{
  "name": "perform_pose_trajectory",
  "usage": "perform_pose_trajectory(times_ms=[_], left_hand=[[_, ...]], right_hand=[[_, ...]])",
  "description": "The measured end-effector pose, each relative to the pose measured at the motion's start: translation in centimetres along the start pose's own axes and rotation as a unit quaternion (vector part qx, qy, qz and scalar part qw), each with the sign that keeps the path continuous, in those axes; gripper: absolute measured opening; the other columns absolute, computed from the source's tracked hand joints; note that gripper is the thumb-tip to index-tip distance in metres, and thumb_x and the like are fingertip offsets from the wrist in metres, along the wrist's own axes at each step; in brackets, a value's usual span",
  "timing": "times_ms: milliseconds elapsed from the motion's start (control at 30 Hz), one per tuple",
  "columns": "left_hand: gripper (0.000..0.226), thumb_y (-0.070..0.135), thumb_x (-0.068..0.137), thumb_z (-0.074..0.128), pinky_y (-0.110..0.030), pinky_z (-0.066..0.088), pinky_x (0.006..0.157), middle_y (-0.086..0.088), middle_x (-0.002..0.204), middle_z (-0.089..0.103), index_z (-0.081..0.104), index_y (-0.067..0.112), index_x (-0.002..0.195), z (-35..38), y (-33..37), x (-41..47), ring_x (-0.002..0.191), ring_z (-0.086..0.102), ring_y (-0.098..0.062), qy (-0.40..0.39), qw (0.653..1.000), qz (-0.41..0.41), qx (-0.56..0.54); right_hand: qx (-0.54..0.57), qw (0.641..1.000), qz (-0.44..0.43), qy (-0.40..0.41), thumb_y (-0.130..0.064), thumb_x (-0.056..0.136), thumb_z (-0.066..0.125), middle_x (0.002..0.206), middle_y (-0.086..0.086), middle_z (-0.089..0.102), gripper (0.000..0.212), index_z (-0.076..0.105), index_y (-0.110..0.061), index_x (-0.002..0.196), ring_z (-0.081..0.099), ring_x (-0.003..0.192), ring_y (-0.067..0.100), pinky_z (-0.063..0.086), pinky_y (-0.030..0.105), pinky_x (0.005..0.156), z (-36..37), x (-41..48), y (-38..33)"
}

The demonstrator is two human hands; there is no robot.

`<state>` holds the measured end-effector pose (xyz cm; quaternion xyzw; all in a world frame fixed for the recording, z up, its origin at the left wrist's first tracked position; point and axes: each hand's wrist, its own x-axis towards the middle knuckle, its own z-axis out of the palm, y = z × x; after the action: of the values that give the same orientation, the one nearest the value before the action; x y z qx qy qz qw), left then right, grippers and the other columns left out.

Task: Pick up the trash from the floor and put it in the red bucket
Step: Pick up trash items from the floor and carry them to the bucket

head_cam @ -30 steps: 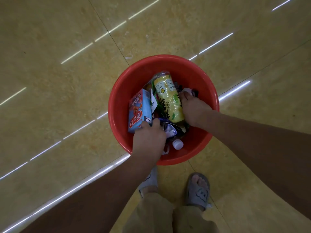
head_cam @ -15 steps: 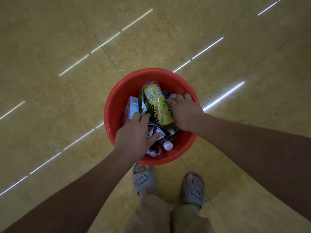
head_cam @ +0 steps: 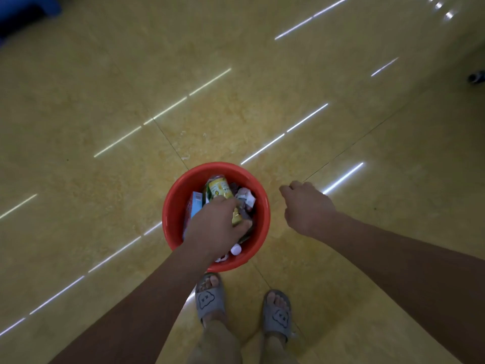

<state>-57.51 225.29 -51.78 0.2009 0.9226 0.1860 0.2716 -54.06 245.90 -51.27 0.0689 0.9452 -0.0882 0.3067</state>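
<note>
The red bucket [head_cam: 173,222] stands on the yellow tiled floor just in front of my feet. It holds several pieces of trash: a yellow-labelled bottle [head_cam: 219,187], a blue and red carton [head_cam: 195,204], crumpled wrappers [head_cam: 245,198] and a white cap [head_cam: 235,249]. My left hand [head_cam: 216,227] hovers over the bucket's middle with relaxed fingers spread above the bottle, and it covers part of the trash. My right hand [head_cam: 307,206] hangs outside the bucket to its right, fingers loosely curled, holding nothing.
My feet in grey slippers [head_cam: 208,298] stand right behind the bucket. A dark blue object [head_cam: 26,11] sits at the far top left. A small dark item [head_cam: 476,76] lies on the floor at the right edge.
The view has risen, so the bucket looks smaller. My right hand has left the bucket and moved to its right. My left hand has lifted off the trash.
</note>
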Motion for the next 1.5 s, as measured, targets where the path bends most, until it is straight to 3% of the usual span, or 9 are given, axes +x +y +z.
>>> perform_pose_trajectory(times_ms=[233, 367, 533, 700, 1167, 1500], left_hand=[[0.052, 0.053, 0.087, 0.060, -0.034, 0.046, 0.091, 0.002, 0.128, 0.055, 0.051, 0.026, 0.131, -6.8, 8.7, -3.4, 0.116, 0.052, -0.015, -0.027, 0.997, 0.067, 0.021], [0.067, 0.055, 0.083, 0.063, -0.034, 0.046, 0.095, 0.003, 0.137, 0.051, 0.041, 0.029, 0.141, -11.2, 13.9, -5.4, 0.123, 0.049, -0.016, -0.027, 0.994, 0.099, 0.039], [0.071, 0.054, 0.084, 0.064, -0.034, 0.048, 0.089, 0.003, 0.133, 0.049, 0.035, 0.030, 0.144, -15.5, 20.1, -8.3, 0.119, 0.051, -0.016, -0.008, 0.994, 0.099, 0.050], [0.081, 0.056, 0.083, 0.065, -0.033, 0.047, 0.093, 0.000, 0.141, 0.043, 0.028, 0.027, 0.149, -17.9, 25.1, -10.2, 0.122, 0.049, -0.017, -0.004, 0.991, 0.113, 0.066], [0.085, 0.060, 0.080, 0.066, -0.036, 0.049, 0.092, 0.000, 0.144, 0.041, 0.027, 0.029, 0.149, -22.0, 32.7, -12.4, 0.120, 0.051, -0.018, 0.001, 0.974, 0.204, 0.103], [0.084, 0.061, 0.077, 0.068, -0.036, 0.049, 0.091, 0.003, 0.143, 0.042, 0.031, 0.031, 0.147, -22.8, 32.9, -15.0, 0.119, 0.052, -0.017, -0.010, 0.951, 0.291, 0.102]], right_hand=[[0.039, 0.998, 0.028, 0.048, -0.014, 0.089, 0.051, 0.119, 0.004, 0.049, 0.038, 0.045, -0.017, 0.126, 0.048, 0.109, 0.025, 0.039, 0.032, 0.071, -7.0, -7.8, 3.3], [0.062, 0.994, 0.041, 0.078, -0.011, 0.086, 0.050, 0.118, 0.006, 0.049, 0.037, 0.046, -0.017, 0.123, 0.049, 0.105, 0.027, 0.042, 0.034, 0.070, -11.1, -13.5, 5.5], [0.072, 0.990, 0.059, 0.103, -0.010, 0.086, 0.049, 0.120, 0.005, 0.049, 0.045, 0.042, -0.018, 0.130, 0.050, 0.106, 0.027, 0.045, 0.035, 0.072, -14.7, -20.0, 8.1], [0.060, 0.988, 0.074, 0.119, -0.012, 0.086, 0.050, 0.121, 0.005, 0.049, 0.046, 0.041, -0.019, 0.131, 0.052, 0.103, 0.027, 0.045, 0.035, 0.073, -16.3, -24.5, 10.4], [0.091, 0.967, 0.177, 0.157, -0.015, 0.090, 0.048, 0.126, 0.005, 0.048, 0.046, 0.038, -0.020, 0.134, 0.050, 0.106, 0.028, 0.039, 0.033, 0.069, -18.8, -34.2, 13.2], [0.101, 0.943, 0.267, 0.170, -0.030, 0.094, 0.050, 0.131, 0.005, 0.046, 0.046, 0.037, -0.021, 0.137, 0.050, 0.111, 0.030, 0.044, 0.036, 0.078, -17.3, -40.5, 10.2]])
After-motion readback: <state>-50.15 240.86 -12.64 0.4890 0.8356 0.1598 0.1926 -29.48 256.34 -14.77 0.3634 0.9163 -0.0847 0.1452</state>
